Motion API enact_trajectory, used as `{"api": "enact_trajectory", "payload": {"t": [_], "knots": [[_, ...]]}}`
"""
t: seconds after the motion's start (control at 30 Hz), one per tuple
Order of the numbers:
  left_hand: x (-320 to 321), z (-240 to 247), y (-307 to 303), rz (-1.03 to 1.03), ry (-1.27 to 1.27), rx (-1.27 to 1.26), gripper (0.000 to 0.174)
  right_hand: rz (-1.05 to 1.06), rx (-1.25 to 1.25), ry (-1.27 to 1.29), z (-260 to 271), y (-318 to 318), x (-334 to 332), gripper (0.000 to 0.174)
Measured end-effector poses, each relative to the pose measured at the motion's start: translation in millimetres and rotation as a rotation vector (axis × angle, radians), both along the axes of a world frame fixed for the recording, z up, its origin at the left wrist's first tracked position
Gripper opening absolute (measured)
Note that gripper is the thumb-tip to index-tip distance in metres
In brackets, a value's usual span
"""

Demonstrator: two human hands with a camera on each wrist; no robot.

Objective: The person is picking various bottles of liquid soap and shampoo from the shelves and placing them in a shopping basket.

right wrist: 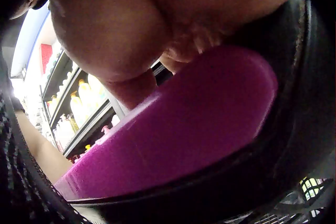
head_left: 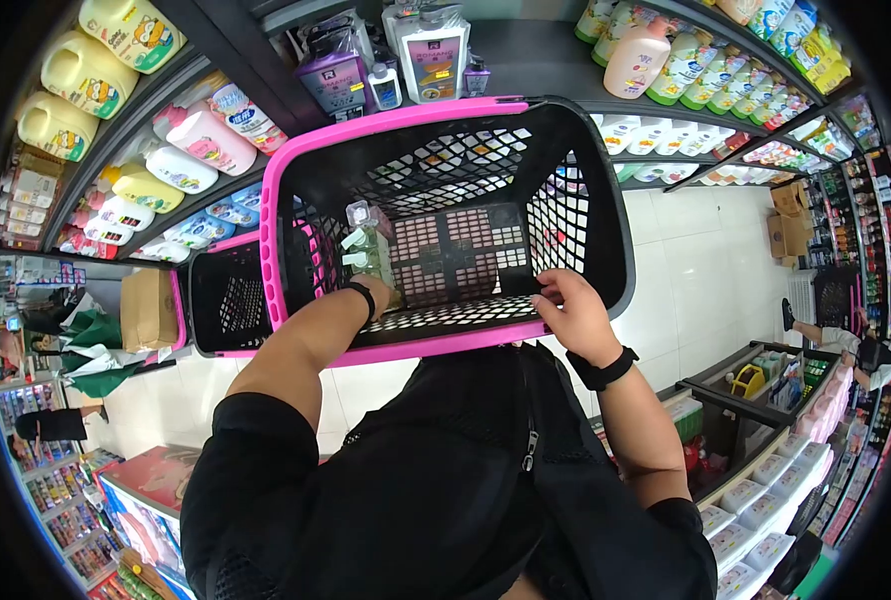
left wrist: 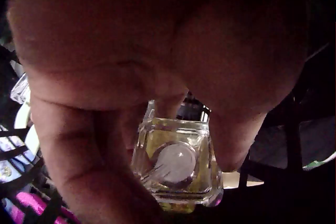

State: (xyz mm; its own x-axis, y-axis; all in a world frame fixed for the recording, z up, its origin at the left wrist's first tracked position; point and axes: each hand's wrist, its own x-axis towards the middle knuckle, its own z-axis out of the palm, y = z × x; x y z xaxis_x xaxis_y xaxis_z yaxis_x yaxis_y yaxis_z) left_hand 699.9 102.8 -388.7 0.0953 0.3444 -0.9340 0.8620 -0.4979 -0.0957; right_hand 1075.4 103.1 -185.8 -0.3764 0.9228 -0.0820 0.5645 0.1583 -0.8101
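Observation:
A black mesh basket with a pink rim (head_left: 396, 352) stands in front of the body. Reaching down inside its left side, the left hand (head_left: 374, 290) is partly hidden by the wrist and basket wall. In the left wrist view the left hand (left wrist: 105, 71) has its fingers curled round a clear square bottle (left wrist: 176, 163) with yellowish content. Several clear bottles (head_left: 368, 250) stand in the basket's left end. The right hand (head_left: 574, 312) is at the near rim on the right; in the right wrist view the right hand (right wrist: 115, 29) touches the pink handle (right wrist: 178, 124), fingertips partly hidden.
Shelves of bottles (head_left: 206, 140) rise at the left and back. Purple boxed goods (head_left: 434, 55) stand behind the basket. A second black and pink basket (head_left: 228, 300) is at the left with a cardboard box (head_left: 150, 310). Display bins (head_left: 756, 385) stand at the right; tiled floor (head_left: 656, 290) lies between.

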Motion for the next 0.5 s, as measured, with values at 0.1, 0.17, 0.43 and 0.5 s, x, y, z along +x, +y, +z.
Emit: {"api": "enact_trajectory", "payload": {"t": [0.1, 0.17, 0.43, 0.5], "knots": [[10, 12, -5, -0.101, 0.008, 0.074, 0.048, -0.053, 0.035, 0.012, -4, -2, -2, 0.030], [9, 0, -12, -0.074, -0.005, 0.127, 0.037, -0.044, 0.095, -0.061, 1, -2, -2, 0.028], [14, 11, 10, -0.115, -0.072, 0.069, 0.063, -0.071, 0.149, -0.042, -10, -6, -3, 0.026], [21, 35, 18, -0.018, -0.170, 0.070, 0.068, -0.057, 0.141, -0.055, -11, -5, 0, 0.027]]}}
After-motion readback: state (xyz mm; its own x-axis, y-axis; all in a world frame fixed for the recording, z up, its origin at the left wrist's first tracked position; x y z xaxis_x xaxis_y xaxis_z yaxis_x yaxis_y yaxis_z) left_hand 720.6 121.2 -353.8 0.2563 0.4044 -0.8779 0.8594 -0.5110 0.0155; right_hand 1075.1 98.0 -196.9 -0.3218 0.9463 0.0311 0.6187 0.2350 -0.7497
